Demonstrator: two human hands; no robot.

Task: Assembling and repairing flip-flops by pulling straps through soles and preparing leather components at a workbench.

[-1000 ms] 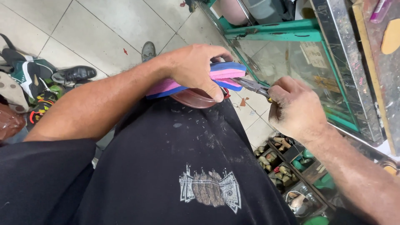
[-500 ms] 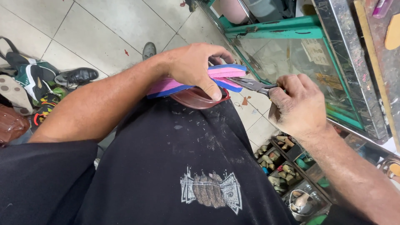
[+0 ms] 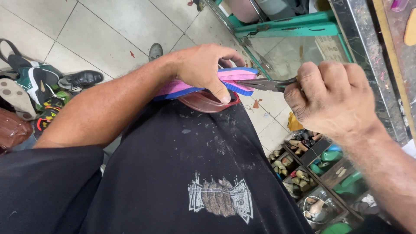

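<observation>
The left hand [image 3: 203,65] reaches across the body from the left, forearm roughly level, and clamps a pink-and-blue layered sandal sole [image 3: 203,84] from above, thumb pressed against its near edge and fingers curled over the far side. The sole lies flat over a dark red rounded piece [image 3: 203,102] at the lap, against a black apron [image 3: 182,173] bearing a grey printed motif low in its middle. The right hand [image 3: 333,97] is clenched into a fist around the handles of long-nose pliers [image 3: 268,83], knuckles up, wrist bent toward the sole. The plier tips meet the right-hand end of the sole; whether they pinch anything cannot be told. Beyond the hands stands a green-framed glass cabinet [image 3: 299,26] with a pale rectangular label behind its pane. Compartmented trays of small parts [image 3: 303,173] sit at lower right. Shoes [image 3: 43,86] lie on the tiled floor [image 3: 108,26] at left.
</observation>
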